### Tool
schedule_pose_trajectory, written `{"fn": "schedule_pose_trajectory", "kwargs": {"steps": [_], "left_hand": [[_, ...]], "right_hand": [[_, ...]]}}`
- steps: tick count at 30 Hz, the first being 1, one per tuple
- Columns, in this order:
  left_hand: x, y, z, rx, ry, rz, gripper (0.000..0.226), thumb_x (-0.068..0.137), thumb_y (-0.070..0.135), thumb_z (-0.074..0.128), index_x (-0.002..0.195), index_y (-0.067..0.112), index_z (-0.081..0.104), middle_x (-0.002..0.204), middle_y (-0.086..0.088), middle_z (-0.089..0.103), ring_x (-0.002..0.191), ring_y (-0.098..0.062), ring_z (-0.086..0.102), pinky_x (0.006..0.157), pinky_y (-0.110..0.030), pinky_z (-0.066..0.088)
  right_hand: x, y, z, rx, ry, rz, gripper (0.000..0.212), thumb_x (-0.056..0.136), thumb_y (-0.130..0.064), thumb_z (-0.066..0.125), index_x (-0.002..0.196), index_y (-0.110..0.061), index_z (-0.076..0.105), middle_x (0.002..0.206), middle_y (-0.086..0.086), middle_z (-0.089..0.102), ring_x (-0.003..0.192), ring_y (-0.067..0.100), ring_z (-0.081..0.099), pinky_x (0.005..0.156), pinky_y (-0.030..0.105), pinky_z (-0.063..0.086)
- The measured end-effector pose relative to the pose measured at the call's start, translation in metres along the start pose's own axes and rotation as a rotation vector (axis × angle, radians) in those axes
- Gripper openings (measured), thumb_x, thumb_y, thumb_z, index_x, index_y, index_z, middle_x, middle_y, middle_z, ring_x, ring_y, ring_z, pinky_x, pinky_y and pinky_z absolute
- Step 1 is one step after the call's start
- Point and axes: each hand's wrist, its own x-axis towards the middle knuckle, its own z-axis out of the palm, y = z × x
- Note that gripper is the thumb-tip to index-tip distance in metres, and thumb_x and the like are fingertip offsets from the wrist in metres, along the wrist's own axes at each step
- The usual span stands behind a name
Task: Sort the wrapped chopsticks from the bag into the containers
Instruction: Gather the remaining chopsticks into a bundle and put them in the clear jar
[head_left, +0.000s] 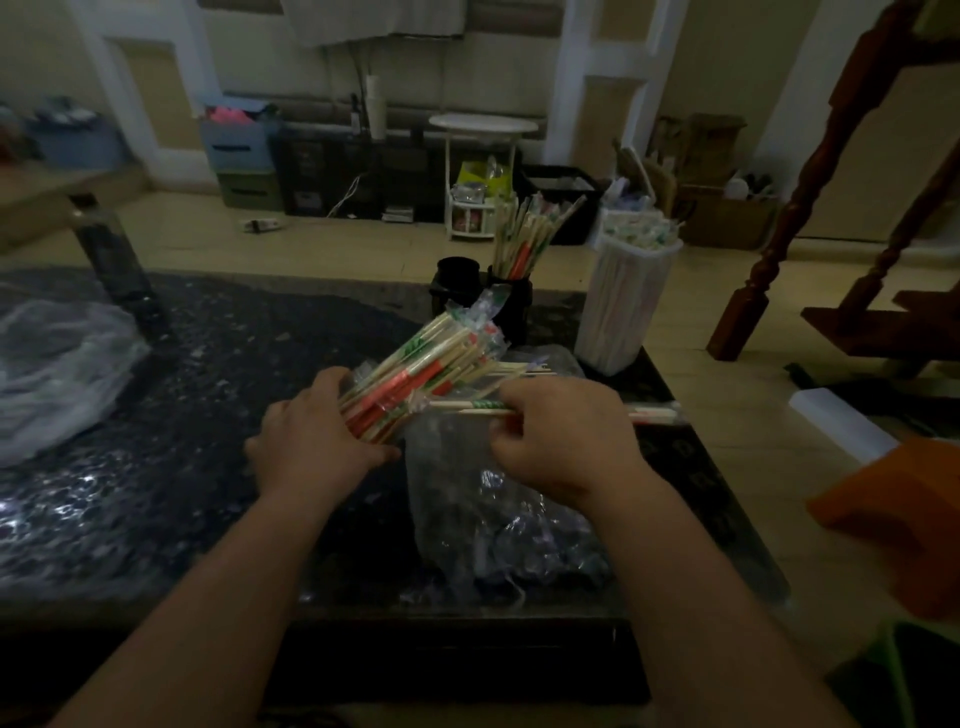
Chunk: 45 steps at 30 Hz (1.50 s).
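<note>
- The left hand (317, 431) is closed round the near end of a bundle of wrapped chopsticks (426, 364), thumb on the near side and fingers curled over the far side.
- The right hand (561, 436) has its fingers curled and pinches a wrapped chopstick pair (480, 407), which lies level and sticks out past the hand to the right.
- The bundle slants up and away to the right above the table. Its pale wooden sticks sit in clear sleeves printed with red and green bands, and the sleeve ends are crumpled at the far tip.
- The pinched pair has a green-striped sleeve, and its left end meets the bundle near the left hand.
- A clear plastic bag (467, 509) lies crumpled on the dark speckled table (182, 389), just below both hands.
- Behind the bundle stand two black cups side by side. The right black cup (514, 306) holds upright chopsticks (524, 234) with red and green sleeves. What is inside the left black cup (457, 275) cannot be made out.
- To the right, a tall translucent white container (618, 306) is packed to the rim with white-wrapped chopsticks (641, 231).
- Another plastic bag (52, 374) lies at the table's left.
</note>
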Motion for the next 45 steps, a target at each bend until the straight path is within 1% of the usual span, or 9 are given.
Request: {"fn": "schedule_pose_trajectory", "kwargs": {"steps": [7,12,16,20,27,32,37,41,45], "left_hand": [[0.002,-0.003,0.002,0.120,-0.009,0.048,0.110,0.065,0.062,0.078,0.152,0.038,0.016,0.146,0.001,0.040,0.129,-0.029,0.036,0.099,-0.051,0.035],[0.004,-0.007,0.011,0.170,0.060,0.043,0.101,0.064,0.061,0.080,0.146,0.037,0.027,0.140,0.001,0.045,0.124,-0.029,0.040,0.096,-0.050,0.036],[0.008,-0.008,0.016,0.223,0.067,-0.003,0.099,0.062,0.062,0.080,0.143,0.036,0.029,0.138,0.000,0.046,0.123,-0.029,0.041,0.095,-0.049,0.036],[0.014,-0.009,0.018,0.224,0.066,-0.005,0.097,0.063,0.061,0.080,0.143,0.037,0.029,0.138,0.000,0.046,0.123,-0.030,0.040,0.096,-0.050,0.036],[0.013,-0.004,0.020,0.178,0.110,0.098,0.098,0.064,0.055,0.080,0.145,0.038,0.027,0.139,0.004,0.044,0.124,-0.027,0.037,0.095,-0.049,0.034],[0.011,-0.003,0.020,0.187,0.135,0.154,0.100,0.063,0.055,0.080,0.146,0.037,0.027,0.140,0.004,0.044,0.126,-0.026,0.037,0.095,-0.049,0.034],[0.010,-0.002,0.020,0.204,0.145,0.180,0.099,0.064,0.057,0.078,0.147,0.038,0.026,0.141,0.006,0.043,0.126,-0.025,0.036,0.095,-0.048,0.034],[0.008,-0.001,0.020,0.187,0.145,0.204,0.098,0.066,0.057,0.076,0.148,0.038,0.025,0.143,0.007,0.042,0.127,-0.024,0.035,0.097,-0.048,0.033],[0.008,-0.001,0.021,0.185,0.141,0.203,0.098,0.066,0.058,0.076,0.147,0.039,0.024,0.142,0.007,0.042,0.128,-0.024,0.034,0.097,-0.048,0.032]], "right_hand": [[0.011,0.003,0.027,0.083,0.544,-0.152,0.033,0.092,-0.039,0.046,0.083,-0.012,0.063,0.089,0.004,0.053,0.076,0.020,0.046,0.066,0.030,0.029],[0.018,-0.004,0.030,0.665,0.594,0.138,0.031,0.102,-0.034,0.048,0.083,-0.013,0.060,0.087,0.006,0.055,0.070,0.014,0.053,0.056,0.022,0.040],[0.021,-0.005,0.026,1.196,0.656,0.445,0.031,0.103,-0.030,0.048,0.078,-0.015,0.060,0.056,0.002,0.056,0.047,0.010,0.055,0.047,0.025,0.047],[0.026,-0.004,0.028,1.382,0.760,0.540,0.035,0.104,-0.031,0.045,0.075,-0.017,0.057,0.048,-0.004,0.049,0.044,0.010,0.049,0.046,0.028,0.044],[0.038,-0.006,0.042,1.445,0.513,0.580,0.022,0.096,-0.028,0.062,0.080,-0.014,0.068,0.061,-0.002,0.064,0.058,0.011,0.064,0.064,0.037,0.060],[0.038,-0.006,0.046,1.511,0.280,0.678,0.006,0.090,-0.022,0.071,0.087,-0.017,0.070,0.062,0.000,0.060,0.049,0.005,0.054,0.047,0.022,0.047],[0.045,0.000,0.047,1.830,0.460,0.901,0.014,0.098,-0.024,0.055,0.088,-0.015,0.058,0.053,-0.005,0.051,0.043,0.004,0.045,0.039,0.020,0.035],[0.043,-0.001,0.054,1.607,0.217,0.869,0.009,0.090,-0.013,0.067,0.097,-0.008,0.066,0.055,-0.004,0.051,0.041,0.003,0.041,0.038,0.017,0.034],[0.041,0.000,0.051,1.615,0.464,0.867,0.028,0.090,-0.014,0.069,0.113,-0.016,0.053,0.083,0.003,0.059,0.053,0.006,0.049,0.044,0.019,0.039]]}}
